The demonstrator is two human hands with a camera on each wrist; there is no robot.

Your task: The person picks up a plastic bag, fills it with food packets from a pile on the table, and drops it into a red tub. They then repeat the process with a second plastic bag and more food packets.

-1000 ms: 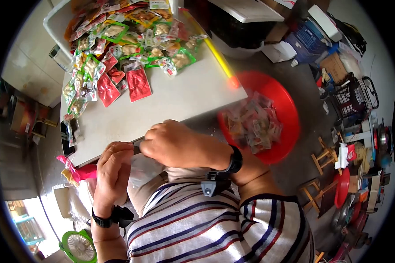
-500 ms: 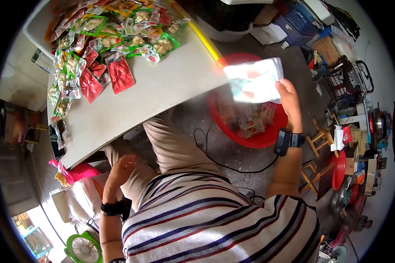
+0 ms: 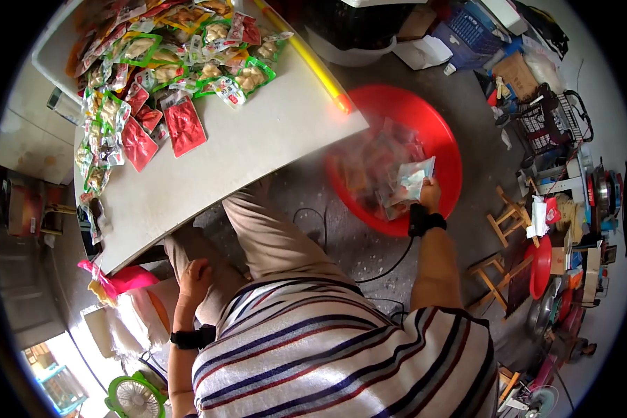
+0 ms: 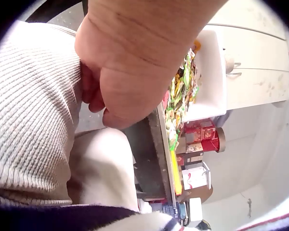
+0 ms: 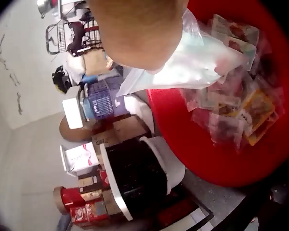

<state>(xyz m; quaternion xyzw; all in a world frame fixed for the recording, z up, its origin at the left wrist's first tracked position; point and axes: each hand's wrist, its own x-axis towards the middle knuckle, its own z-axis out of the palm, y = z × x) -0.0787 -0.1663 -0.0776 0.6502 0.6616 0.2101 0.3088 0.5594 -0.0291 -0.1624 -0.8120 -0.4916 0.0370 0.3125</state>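
My right hand [image 3: 430, 196] reaches down over the red basin [image 3: 447, 143], gripping a pale, clear plastic bag [image 3: 414, 175] by its near side. The right wrist view shows this bag [image 5: 197, 65] overlapping several clear packets [image 5: 226, 103] in the basin; its contents are blurred by glare. Most of the gripping fingers are hidden there behind the back of the hand. Over the thigh, by the table's near edge, my left hand [image 3: 195, 279] idles with loosely curled fingers and nothing in them. The left wrist view has this hand [image 4: 135, 77] beside the trouser leg.
Many small sealed food packets [image 3: 167, 73] are heaped at the table's far left, some red [image 3: 183, 125]. A yellow stick [image 3: 313, 63] lies along the right edge of the white table [image 3: 258, 139]. A cable [image 3: 390, 272] crosses the floor; wooden stools [image 3: 494, 285] stand at right.
Both hands were together at the table edge. The right hand then swung right with the bag and has lowered it into the basin area. The left hand has dropped back toward the lap.
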